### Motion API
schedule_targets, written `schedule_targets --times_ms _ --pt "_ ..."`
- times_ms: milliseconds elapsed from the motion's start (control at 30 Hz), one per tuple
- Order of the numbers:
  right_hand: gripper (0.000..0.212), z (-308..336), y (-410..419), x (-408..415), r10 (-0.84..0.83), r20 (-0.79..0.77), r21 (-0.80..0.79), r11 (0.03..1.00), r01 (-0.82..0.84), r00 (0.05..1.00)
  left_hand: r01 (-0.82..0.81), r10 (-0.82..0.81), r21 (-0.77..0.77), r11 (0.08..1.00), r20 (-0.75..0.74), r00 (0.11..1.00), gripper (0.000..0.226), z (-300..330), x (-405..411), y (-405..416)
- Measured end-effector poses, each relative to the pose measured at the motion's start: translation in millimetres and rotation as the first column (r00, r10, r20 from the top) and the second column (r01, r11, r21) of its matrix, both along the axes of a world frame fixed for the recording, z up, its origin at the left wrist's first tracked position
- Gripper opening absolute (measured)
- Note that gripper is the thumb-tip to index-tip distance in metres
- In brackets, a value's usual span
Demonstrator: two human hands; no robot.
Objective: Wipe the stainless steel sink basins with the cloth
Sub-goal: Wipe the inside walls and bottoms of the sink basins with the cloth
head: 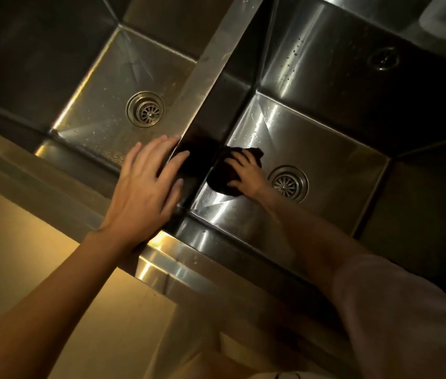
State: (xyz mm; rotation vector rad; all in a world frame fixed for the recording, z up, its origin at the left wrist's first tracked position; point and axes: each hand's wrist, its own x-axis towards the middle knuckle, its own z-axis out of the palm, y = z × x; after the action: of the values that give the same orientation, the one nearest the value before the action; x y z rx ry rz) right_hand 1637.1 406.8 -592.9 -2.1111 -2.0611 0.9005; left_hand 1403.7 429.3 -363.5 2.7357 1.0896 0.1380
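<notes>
Head view shows the right hand (246, 170) pressing the dark cloth (227, 173) flat-fingered on the right basin (325, 160) floor, just beside the drain (288, 183). The left hand (145, 184) rests open on the divider (208, 77); unwiped floor lies past the drain, away from that divider.

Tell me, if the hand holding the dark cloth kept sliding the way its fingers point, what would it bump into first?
Probably the divider wall between the basins; the right hand and cloth point toward it.

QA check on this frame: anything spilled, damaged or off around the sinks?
Nothing stands out. Only water droplets on the right basin wall; both drains sit flush. Right hand presses the cloth there.
</notes>
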Motion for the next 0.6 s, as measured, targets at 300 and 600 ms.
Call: schedule_targets --times_ms 300,600 --pt "0.070 1.9 -17.4 9.0 0.017 0.116 -0.047 0.999 -0.012 0.993 -0.031 0.031 0.017 0.999 0.023 0.999 0.050 -6.6 -2.1 -0.6" --pt "0.057 3.9 -77.8 -31.5 0.205 0.066 -0.193 0.963 -0.189 0.977 -0.072 0.073 -0.017 0.997 0.041 0.996 0.055 -7.0 -2.3 -1.2"
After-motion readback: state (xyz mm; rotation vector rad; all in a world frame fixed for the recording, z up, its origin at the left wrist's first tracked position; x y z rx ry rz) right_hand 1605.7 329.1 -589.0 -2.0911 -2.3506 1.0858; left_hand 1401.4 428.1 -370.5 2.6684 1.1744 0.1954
